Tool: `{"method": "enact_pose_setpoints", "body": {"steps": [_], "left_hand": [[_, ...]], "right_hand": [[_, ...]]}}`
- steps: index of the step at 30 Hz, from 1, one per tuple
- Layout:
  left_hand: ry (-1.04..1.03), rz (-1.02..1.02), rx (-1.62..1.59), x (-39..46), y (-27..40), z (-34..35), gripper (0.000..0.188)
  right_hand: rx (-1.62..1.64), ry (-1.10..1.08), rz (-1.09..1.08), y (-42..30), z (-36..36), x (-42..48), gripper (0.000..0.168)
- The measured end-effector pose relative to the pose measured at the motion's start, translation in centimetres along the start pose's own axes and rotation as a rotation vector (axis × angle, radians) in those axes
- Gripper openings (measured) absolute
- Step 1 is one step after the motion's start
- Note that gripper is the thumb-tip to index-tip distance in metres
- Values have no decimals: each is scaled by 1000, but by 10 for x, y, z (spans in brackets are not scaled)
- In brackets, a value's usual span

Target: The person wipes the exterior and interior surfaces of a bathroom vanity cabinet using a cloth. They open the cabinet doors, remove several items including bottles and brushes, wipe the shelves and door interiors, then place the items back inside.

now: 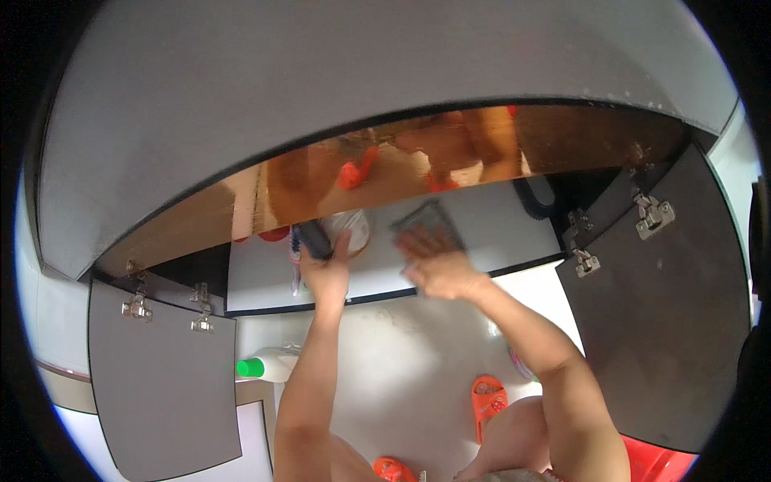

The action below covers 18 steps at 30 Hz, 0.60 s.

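Observation:
My right hand (440, 268), blurred, lies spread over a dark grey cloth (432, 217) on the white bottom panel (506, 226) of an open cabinet. My left hand (327, 277) is farther left, around a dark, roughly cylindrical object (315, 238) whose kind I cannot make out. Just beyond its thumb sits a whitish, rounded item (356, 229), perhaps in plastic wrap. A slim, partly pink item (295, 262) lies at the left of that hand. Red objects (275, 234) show farther back, cut off by the cabinet's front rail.
Cabinet doors with metal hinges stand open at left (168, 385) and right (656, 337). A black corrugated hose (536, 202) curves down at the back right. A white bottle with a green cap (250, 367) is at lower left. Red plastic (656, 461) shows at lower right.

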<state>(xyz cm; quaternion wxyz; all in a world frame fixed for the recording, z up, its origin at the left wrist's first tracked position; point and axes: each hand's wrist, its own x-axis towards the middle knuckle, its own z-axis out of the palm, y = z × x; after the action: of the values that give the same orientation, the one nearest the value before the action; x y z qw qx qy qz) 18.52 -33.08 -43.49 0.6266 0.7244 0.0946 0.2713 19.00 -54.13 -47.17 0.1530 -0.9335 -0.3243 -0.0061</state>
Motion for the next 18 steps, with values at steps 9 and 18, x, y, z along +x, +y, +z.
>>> {"method": "enact_pose_setpoints", "body": {"steps": [9,18], "left_hand": [[-330,27,108,-14,36,162,48],[-498,52,164,-23,25,173,55]], "right_hand": [[48,-73,-149,-18,-9,-36,43],[-31,-129,-121,-19,-3,-34,52]]}}
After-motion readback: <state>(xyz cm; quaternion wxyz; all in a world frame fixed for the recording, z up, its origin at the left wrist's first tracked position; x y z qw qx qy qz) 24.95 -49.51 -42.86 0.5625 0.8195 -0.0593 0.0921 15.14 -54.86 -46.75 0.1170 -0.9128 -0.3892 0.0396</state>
